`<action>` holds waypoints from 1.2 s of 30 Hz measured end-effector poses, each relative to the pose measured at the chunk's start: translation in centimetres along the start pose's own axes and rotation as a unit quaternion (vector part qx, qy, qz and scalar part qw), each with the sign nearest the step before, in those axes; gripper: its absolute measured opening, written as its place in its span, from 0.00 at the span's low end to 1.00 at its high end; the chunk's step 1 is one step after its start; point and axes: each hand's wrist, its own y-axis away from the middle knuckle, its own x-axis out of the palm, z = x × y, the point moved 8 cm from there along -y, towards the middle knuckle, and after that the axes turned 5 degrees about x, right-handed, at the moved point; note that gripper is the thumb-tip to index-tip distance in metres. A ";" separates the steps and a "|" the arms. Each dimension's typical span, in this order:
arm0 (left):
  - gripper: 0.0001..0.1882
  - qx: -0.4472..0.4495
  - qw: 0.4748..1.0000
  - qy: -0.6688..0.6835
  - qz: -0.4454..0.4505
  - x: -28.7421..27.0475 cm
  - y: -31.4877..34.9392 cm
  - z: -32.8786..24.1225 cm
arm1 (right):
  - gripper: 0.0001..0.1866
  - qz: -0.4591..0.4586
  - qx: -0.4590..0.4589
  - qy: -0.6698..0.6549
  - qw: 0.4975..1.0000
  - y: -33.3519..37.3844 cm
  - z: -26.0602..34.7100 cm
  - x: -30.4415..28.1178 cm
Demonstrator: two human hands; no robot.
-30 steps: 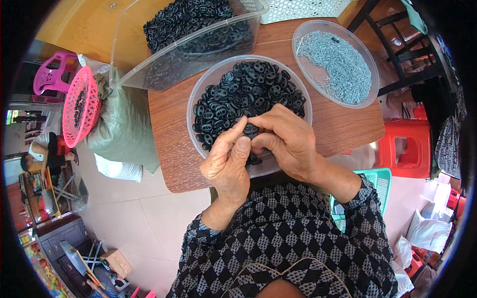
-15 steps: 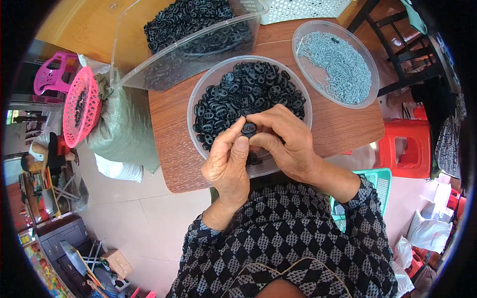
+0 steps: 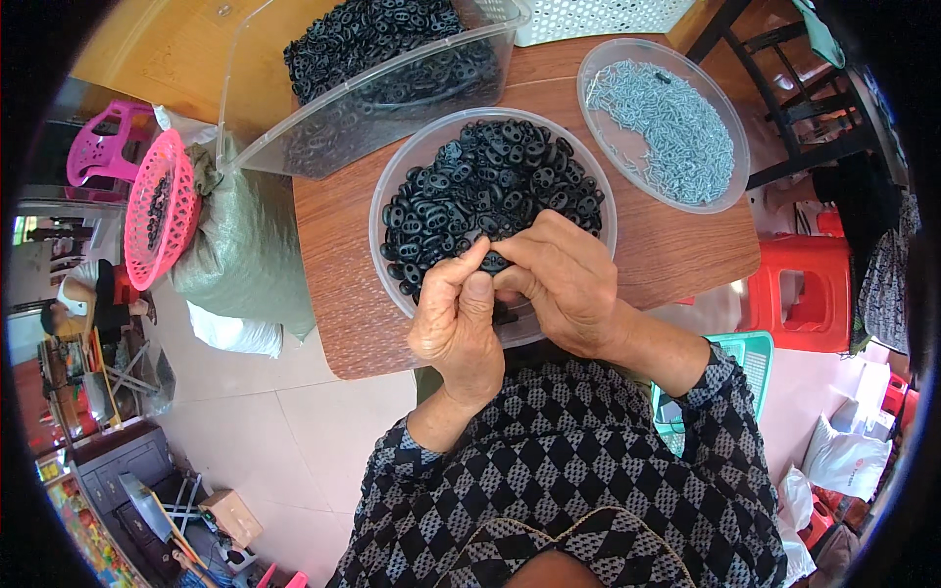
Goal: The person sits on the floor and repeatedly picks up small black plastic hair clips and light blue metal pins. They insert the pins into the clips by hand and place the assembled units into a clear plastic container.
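A small black oval plastic piece (image 3: 498, 263) is pinched between the fingertips of both my hands, and the fingers cover most of it. My left hand (image 3: 456, 323) grips it from the left with thumb and forefinger. From the right, my right hand (image 3: 569, 279) closes on it with thumb and bent forefinger. Both hands are over the near part of a round clear tub (image 3: 610, 225) heaped with similar black two-holed pieces (image 3: 470, 176). Farther right, a round clear tray (image 3: 627, 167) holds many small silvery screw-like pins (image 3: 676, 127).
Behind the tub, a clear bin (image 3: 392, 110) full of black pieces leans on the wooden table (image 3: 343, 323). A white perforated basket (image 3: 598, 20) is at the back. On the left, a pink basket (image 3: 181, 211) rests against a green sack (image 3: 245, 255); a red stool (image 3: 804, 294) stands right.
My fingers have closed in and turned the black piece, so less of its face shows. My left hand has shifted slightly right.
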 end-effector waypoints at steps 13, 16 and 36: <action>0.11 -0.042 0.999 0.015 0.007 0.1 -0.7 -0.6 | 0.16 0.011 0.001 -0.019 1.000 -0.3 -0.4 0.4; 0.11 -0.073 0.997 0.022 0.016 -0.1 -0.5 -0.3 | 0.16 0.032 0.012 -0.028 0.999 -0.1 -0.9 0.5; 0.12 -0.116 0.987 -0.059 0.089 1.6 -1.9 0.3 | 0.06 0.071 0.159 -0.066 0.982 -0.9 -4.0 -0.6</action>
